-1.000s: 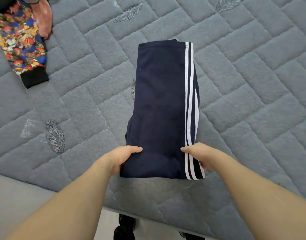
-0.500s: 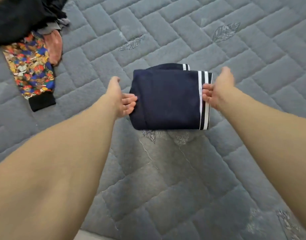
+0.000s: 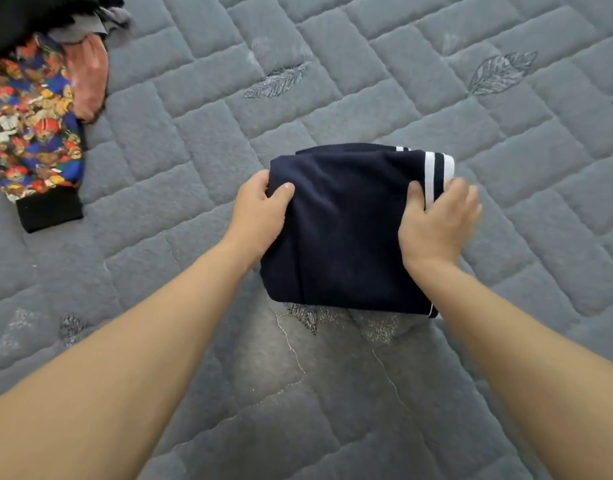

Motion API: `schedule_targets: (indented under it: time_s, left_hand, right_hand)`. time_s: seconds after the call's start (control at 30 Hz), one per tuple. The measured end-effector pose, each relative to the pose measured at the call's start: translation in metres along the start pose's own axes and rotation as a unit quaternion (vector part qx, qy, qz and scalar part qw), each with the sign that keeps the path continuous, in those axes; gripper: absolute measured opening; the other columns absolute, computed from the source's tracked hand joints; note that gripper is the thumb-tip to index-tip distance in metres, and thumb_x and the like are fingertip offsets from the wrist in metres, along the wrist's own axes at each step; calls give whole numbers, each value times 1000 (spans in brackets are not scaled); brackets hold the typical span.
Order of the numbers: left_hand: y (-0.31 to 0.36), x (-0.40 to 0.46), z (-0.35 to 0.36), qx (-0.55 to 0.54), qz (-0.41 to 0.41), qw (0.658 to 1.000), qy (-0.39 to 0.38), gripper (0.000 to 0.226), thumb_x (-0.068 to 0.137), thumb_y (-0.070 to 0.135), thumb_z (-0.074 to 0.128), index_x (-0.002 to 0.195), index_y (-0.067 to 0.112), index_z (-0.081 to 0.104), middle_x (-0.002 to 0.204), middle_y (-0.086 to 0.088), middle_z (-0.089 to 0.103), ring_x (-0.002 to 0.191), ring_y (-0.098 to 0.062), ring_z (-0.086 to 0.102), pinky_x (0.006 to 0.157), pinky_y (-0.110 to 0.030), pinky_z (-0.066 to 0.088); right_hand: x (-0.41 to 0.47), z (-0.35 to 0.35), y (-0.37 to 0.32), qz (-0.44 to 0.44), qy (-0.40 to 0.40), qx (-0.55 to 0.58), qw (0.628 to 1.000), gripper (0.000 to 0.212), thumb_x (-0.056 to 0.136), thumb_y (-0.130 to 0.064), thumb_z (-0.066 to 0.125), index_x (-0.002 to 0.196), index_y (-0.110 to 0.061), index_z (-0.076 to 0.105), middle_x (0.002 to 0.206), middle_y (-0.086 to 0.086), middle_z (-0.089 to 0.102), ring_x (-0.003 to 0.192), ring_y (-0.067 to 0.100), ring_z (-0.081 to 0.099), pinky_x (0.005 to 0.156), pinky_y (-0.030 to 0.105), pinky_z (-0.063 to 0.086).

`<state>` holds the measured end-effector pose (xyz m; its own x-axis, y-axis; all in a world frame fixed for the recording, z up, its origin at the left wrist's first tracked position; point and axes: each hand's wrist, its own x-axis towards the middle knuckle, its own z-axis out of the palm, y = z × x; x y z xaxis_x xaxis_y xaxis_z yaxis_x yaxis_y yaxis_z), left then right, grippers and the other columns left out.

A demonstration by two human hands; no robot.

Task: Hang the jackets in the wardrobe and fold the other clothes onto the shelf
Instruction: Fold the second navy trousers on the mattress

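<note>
At centre frame, left hand (image 3: 260, 209) and right hand (image 3: 436, 220) pinch the folded navy trousers (image 3: 346, 230), fingers curled underneath. Folding looks done. Next: carry them level to the shelf.

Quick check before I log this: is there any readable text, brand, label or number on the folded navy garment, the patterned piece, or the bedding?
None can be read.
Folded navy garment with white stripes, gripped by the left hand and right hand: stripes only, no label or logo showing.
Colourful cartoon-print garment with black cuff: figures only; any lettering is too small to tell.
Grey quilted mattress cover: embroidered leaf motifs, no words.
</note>
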<state>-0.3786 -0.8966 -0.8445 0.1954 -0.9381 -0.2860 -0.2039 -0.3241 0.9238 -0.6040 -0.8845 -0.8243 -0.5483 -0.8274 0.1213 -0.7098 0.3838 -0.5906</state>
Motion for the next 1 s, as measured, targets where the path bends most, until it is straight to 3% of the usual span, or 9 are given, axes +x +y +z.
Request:
schedule_targets:
  time_s: [0.1,0.2,0.33,0.5,0.63,0.7,0.77,0.9,1.0]
  left_hand:
    - [5,24,8,-11,-78,996,39,13,93,34,54,102,24,54,105,4,63,90,-11,59,73,-27,48]
    - [-2,45,23,30,-148,988,22,64,77,64,67,123,21,54,118,11,63,106,-10,60,85,-29,50]
    - [-25,63,33,98,-111,988,33,42,75,70,67,77,27,66,66,27,67,65,14,61,51,-7,42]
    - [-40,83,31,127,-135,980,68,61,89,69,50,64,13,56,54,13,56,56,-6,54,54,-23,40]
    - [-28,79,22,97,-160,982,16,62,93,65,49,81,6,64,73,4,68,70,-9,62,67,-27,49]
    - [-23,64,17,57,-165,985,-17,48,89,66,54,98,20,66,93,9,73,86,-1,67,79,-25,51]
    - [-17,43,12,41,-164,985,-32,38,78,67,62,102,41,50,102,16,67,92,5,64,84,-26,50]
    - [-8,-15,-4,103,-209,972,-36,46,62,44,64,90,44,28,100,15,44,76,4,53,65,-20,43]
    - [-5,-47,-9,242,-317,909,-123,39,64,49,62,89,30,39,102,13,37,77,-6,54,62,-25,39]
  right_hand:
    - [25,18,-21,-32,-69,21,997,42,96,-44,53,115,-7,49,117,16,50,102,33,48,83,37,33]
    - [46,54,-15,72,-169,-31,983,52,97,-54,44,124,-10,44,126,16,53,117,36,50,89,43,39]
    - [39,85,14,84,-83,-100,988,62,97,-62,35,113,-4,53,122,18,58,115,38,50,91,45,40]
    - [41,107,23,74,-49,-123,988,59,96,-58,35,102,-4,57,112,18,60,107,39,53,83,47,40]
    - [42,106,18,76,-60,-133,986,53,98,-51,37,101,-2,55,111,19,59,105,40,52,82,48,40]
    - [41,107,18,72,-57,-130,987,51,98,-48,36,99,0,55,109,20,59,104,41,52,81,49,40]
    - [41,109,19,71,-52,-132,987,52,97,-48,34,98,0,54,108,20,59,102,41,52,80,49,39]
    - [41,108,17,74,-56,-139,986,51,97,-48,33,100,-1,54,110,18,58,104,39,52,81,48,39]
    - [41,106,16,75,-56,-143,985,49,99,-47,34,102,-2,54,112,18,58,106,39,51,82,48,39]
